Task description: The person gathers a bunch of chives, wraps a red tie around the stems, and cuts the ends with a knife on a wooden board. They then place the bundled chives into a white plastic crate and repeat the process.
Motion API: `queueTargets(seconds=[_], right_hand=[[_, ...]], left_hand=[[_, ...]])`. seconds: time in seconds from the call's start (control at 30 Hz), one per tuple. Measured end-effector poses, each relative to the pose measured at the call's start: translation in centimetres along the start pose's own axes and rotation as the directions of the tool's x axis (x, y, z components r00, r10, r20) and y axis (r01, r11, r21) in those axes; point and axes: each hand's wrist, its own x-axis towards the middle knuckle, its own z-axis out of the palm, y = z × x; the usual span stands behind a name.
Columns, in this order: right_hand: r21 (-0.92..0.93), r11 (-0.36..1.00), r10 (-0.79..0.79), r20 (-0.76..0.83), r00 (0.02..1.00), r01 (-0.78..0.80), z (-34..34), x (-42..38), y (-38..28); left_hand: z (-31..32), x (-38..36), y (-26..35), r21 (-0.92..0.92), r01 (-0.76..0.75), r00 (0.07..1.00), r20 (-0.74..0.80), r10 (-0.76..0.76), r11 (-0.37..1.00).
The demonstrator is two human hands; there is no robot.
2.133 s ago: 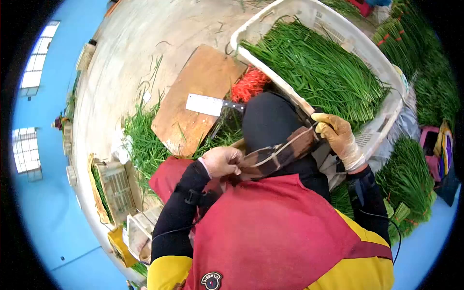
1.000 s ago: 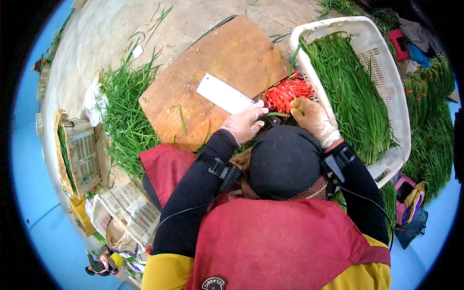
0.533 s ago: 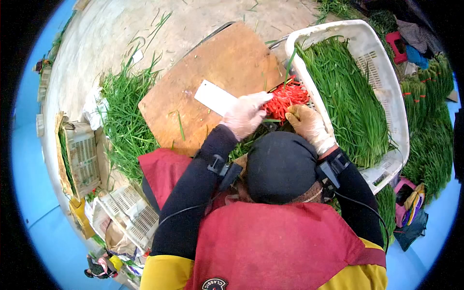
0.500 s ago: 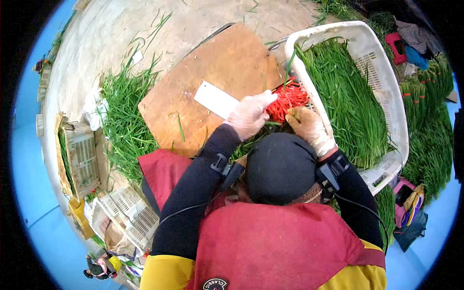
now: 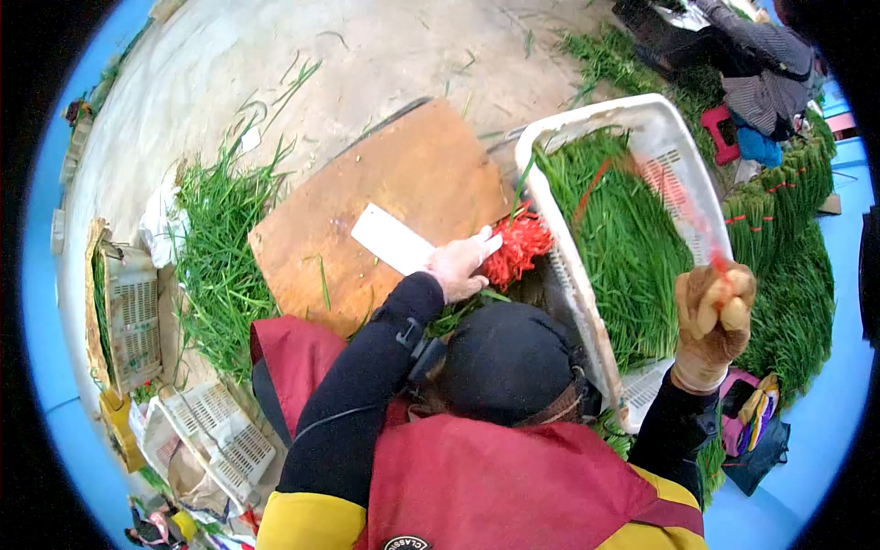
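Observation:
My left hand [image 5: 458, 266], in a thin pale glove, has its fingers closed at the near edge of a bundle of red ties [image 5: 521, 247]. A flat white rectangular plate [image 5: 392, 240] lies on the brown board [image 5: 403, 160], its near end against that hand. My right hand [image 5: 715, 312], gloved, is raised in a fist beyond the right side of a white plastic crate [image 5: 612, 399]. It grips a red tie [image 5: 719, 266], blurred by motion, trailing toward the crate. Long green leafy stalks [image 5: 623, 257] fill much of the crate.
Loose green stalks [image 5: 220, 247] are heaped left of the board. Tied green bundles [image 5: 779, 197] stand at the far right, near a red stool [image 5: 720, 135]. White crates [image 5: 215, 435] sit at lower left. A dark cap [image 5: 509, 362] shows between my arms.
My right hand has moved from the bundle of red ties to the right, past the crate, with a red tie in it. My left hand stays by the bundle. The view has shifted slightly.

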Motion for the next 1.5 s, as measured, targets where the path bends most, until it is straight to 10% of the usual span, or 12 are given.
queueTargets(seconds=[0.07, 0.1, 0.2, 0.23, 0.37, 0.8, 1.0, 1.13, 1.3, 1.5], right_hand=[[0.141, 0.989, -0.081, 0.28, 0.956, 0.042, -0.1, 2.0, 0.2], [0.149, 0.984, -0.081, -0.086, 0.993, 0.094, 3.0, 1.5, 1.3], [0.094, 0.975, 0.197, 0.028, 0.98, -0.199, 3.8, 3.3, 5.3], [0.088, 0.953, 0.283, 0.072, 0.956, -0.289, 3.9, 3.7, 7.3], [0.013, 0.844, 0.53, 0.134, 0.838, -0.536, 6.0, 3.8, 13.1], [-0.676, 0.427, 0.885, 0.176, 0.431, -0.6, 7.9, 5.7, 23.9], [-0.976, 0.192, 0.895, 0.218, 0.389, 0.104, 9.5, 6.7, 25.2], [-0.957, 0.275, 0.842, 0.288, 0.457, 0.097, 9.9, 6.7, 25.7], [-0.66, 0.686, 0.555, 0.202, 0.807, -0.306, 8.7, 4.5, 30.3], [-0.4, 0.813, 0.507, 0.131, 0.852, -0.422, 9.6, 5.0, 28.3]], left_hand=[[-1.2, -0.4, 0.0, -0.103, -0.003, 0.995, -0.101, -0.007, 0.995], [-3.2, -1.0, 1.2, -0.17, 0.026, 0.991, -0.128, -0.048, 0.985], [-6.4, -1.9, 2.7, -0.459, -0.231, 0.932, -0.359, 0.059, 0.858], [-8.3, -2.8, 5.3, -0.811, -0.22, 0.951, -0.303, -0.068, 0.542], [-10.5, -3.4, 6.9, -0.963, -0.258, 0.945, -0.268, -0.19, 0.075], [-5.7, -4.4, -3.0, -0.957, -0.047, 0.833, -0.196, -0.517, 0.287], [-3.8, -5.2, -4.6, -0.966, -0.05, 0.856, -0.173, -0.488, 0.253], [-3.4, -5.8, -5.1, -0.967, -0.087, 0.807, -0.208, -0.552, 0.238], [-3.0, -5.7, -5.3, -0.942, -0.303, 0.691, -0.319, -0.649, 0.141], [-2.4, -4.4, -4.2, -0.906, -0.424, 0.634, -0.279, -0.721, -0.023]])
